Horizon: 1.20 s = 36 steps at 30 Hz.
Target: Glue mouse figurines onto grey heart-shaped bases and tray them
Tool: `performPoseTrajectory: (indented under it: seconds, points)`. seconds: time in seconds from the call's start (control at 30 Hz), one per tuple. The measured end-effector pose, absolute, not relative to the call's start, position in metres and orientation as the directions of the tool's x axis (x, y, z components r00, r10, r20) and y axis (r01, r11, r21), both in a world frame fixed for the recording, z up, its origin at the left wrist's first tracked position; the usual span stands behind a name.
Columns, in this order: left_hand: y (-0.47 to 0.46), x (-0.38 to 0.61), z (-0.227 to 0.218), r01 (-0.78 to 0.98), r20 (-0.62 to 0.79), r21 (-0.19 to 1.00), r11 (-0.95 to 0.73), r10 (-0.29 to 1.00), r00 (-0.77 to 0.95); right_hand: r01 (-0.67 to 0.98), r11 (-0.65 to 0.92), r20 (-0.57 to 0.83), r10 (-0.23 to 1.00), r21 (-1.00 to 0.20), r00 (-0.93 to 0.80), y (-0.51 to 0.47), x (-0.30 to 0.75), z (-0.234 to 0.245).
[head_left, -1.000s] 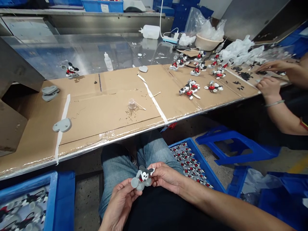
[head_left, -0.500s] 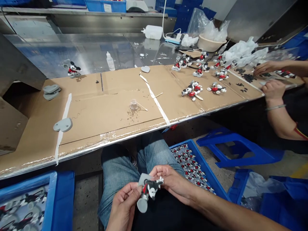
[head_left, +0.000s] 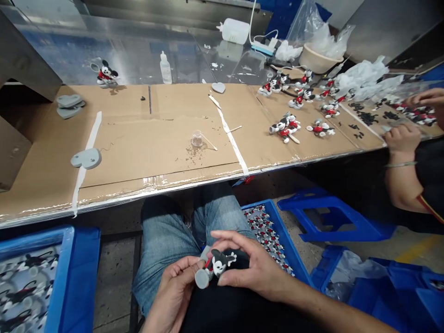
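Note:
Above my lap I hold a black, white and red mouse figurine [head_left: 219, 264] tilted on its side, its round grey foot towards the lower left. My left hand [head_left: 177, 283] pinches its lower part, with a piece of grey base showing behind the fingers. Around its head and raised white glove curves my right hand [head_left: 255, 264], thumb under the face and fingers behind. The exact right-hand contact is partly hidden. On the cardboard-covered bench ahead lie a grey heart-shaped base [head_left: 86, 158], a small clear cup [head_left: 197, 139] and a cotton swab [head_left: 208, 141].
More figurines [head_left: 287, 126] stand and lie on the bench at right, near a co-worker's hands [head_left: 402, 137]. A dropper bottle [head_left: 165, 69] stands behind. Blue crates with figurines flank my legs, one at left [head_left: 65, 277], one at right [head_left: 287, 233]. A blue stool [head_left: 333, 217] lies beyond.
My right hand has shifted its grip, its thumb now in front under the figurine's face. The figurine has turned slightly and its grey base shows less. The camera view has tipped down.

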<state>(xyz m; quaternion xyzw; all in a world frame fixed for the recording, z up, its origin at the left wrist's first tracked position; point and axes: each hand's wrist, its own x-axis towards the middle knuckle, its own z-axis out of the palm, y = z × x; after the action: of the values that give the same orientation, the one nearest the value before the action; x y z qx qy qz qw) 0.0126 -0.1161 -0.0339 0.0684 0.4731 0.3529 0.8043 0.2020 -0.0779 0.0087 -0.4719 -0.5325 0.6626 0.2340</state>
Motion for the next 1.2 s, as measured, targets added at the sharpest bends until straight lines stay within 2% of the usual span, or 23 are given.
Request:
performPoseTrajectory:
  seconds: [0.13,0.33,0.53,0.67,0.73,0.8,0.87,0.97,1.07,1.2]
  points:
    - [-0.119,0.011,-0.037,-0.462,-0.672,0.499,0.733,0.664,0.328,0.248,-0.33,-0.404,0.834,-0.911,-0.375,-0.076,0.195,0.008]
    - [-0.126,0.011,-0.045,-0.443,-0.642,0.552,0.706,0.699,0.314,0.114,-0.526,-0.529,0.771,-0.843,-0.354,-0.074,0.189,0.0]
    - [-0.125,0.01,-0.048,-0.457,-0.648,0.538,0.709,0.694,0.314,0.048,-0.554,-0.535,0.774,-0.831,-0.339,-0.074,0.185,-0.003]
    - [-0.123,0.007,-0.054,-0.492,-0.661,0.497,0.715,0.679,0.32,-0.037,-0.493,-0.436,0.799,-0.869,-0.415,-0.074,0.186,-0.004]
    - [-0.122,0.006,-0.056,-0.531,-0.681,0.465,0.708,0.67,0.297,-0.076,-0.467,-0.414,0.838,-0.881,-0.355,-0.074,0.187,-0.007]
    - [-0.122,0.006,-0.056,-0.57,-0.706,0.433,0.699,0.656,0.268,-0.05,-0.495,-0.471,0.85,-0.868,-0.235,-0.076,0.188,-0.01]
    - [-0.121,0.006,-0.055,-0.593,-0.728,0.415,0.69,0.643,0.239,-0.01,-0.577,-0.566,0.805,-0.817,-0.18,-0.078,0.188,-0.013]
    - [-0.121,0.006,-0.055,-0.594,-0.74,0.407,0.693,0.632,0.231,0.003,-0.676,-0.653,0.712,-0.737,-0.257,-0.08,0.187,-0.015]
    - [-0.121,0.007,-0.053,-0.571,-0.723,0.435,0.696,0.648,0.239,-0.014,-0.7,-0.661,0.68,-0.714,-0.316,-0.081,0.184,-0.014]
    - [-0.122,0.011,-0.042,-0.528,-0.692,0.515,0.676,0.691,0.21,-0.047,-0.703,-0.661,0.687,-0.71,-0.301,-0.083,0.183,-0.01]
